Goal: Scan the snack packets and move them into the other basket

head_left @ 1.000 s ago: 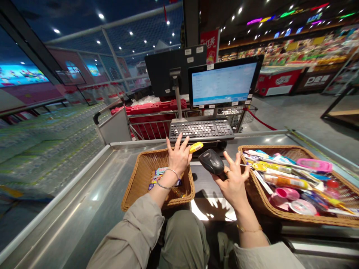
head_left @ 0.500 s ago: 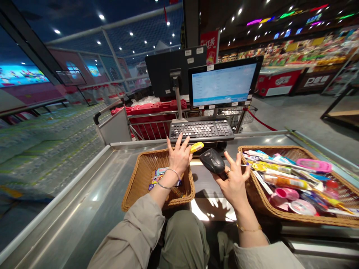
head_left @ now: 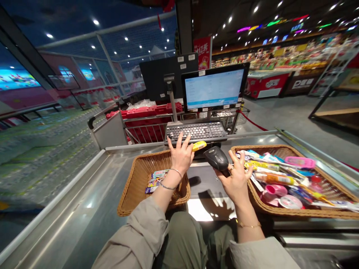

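My left hand (head_left: 180, 158) pinches a small yellow packet (head_left: 199, 145) with a barcode on its face, the other fingers spread. It hovers above the far right part of a wicker basket (head_left: 127, 186), which holds several small colourful packs (head_left: 154, 183), partly hidden by my wrist. A black handheld barcode scanner (head_left: 215, 158) rests in my right hand (head_left: 237, 179), its head turned toward the yellow packet with a small gap between. Some fingers of that hand stick out beside a second wicker basket (head_left: 283, 213), full of toothbrushes, tubes and pink plastic items.
Behind my hands stand a keyboard (head_left: 196, 130) and a lit monitor (head_left: 214, 89), with a second screen (head_left: 157, 78) seen from its back. The metal counter (head_left: 98, 194) runs along the left. Shopping trolleys (head_left: 146, 129) are beyond it.
The view has turned slightly, so the background sits further left. Relative to the keyboard, both hands have shifted right with the yellow packet and scanner still held.
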Available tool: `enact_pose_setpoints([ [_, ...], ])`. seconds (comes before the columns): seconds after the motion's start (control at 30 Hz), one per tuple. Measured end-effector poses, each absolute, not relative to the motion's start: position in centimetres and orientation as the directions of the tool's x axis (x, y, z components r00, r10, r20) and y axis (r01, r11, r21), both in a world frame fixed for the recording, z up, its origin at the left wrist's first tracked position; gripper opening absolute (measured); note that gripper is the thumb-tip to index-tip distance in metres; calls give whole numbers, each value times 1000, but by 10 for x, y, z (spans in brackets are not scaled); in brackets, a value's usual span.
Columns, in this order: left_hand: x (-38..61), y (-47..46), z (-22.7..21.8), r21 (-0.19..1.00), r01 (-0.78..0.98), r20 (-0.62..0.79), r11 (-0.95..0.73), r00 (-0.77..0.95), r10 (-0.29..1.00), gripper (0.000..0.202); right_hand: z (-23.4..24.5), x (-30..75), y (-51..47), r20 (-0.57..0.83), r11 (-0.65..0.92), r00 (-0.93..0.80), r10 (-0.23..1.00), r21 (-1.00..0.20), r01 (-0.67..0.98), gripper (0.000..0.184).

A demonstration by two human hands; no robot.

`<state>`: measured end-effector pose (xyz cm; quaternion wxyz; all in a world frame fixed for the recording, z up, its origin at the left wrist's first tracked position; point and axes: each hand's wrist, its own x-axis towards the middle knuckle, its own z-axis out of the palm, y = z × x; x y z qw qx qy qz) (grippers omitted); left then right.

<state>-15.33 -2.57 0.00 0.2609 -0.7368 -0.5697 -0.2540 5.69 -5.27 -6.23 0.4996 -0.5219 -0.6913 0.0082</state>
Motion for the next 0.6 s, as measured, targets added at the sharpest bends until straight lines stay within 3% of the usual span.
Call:
enact_pose_setpoints([
  [0.6,-93,-13,7,16,967,689,-256,175,703,25,-49,102,-48,607,299,275,746,-674,676,35],
])
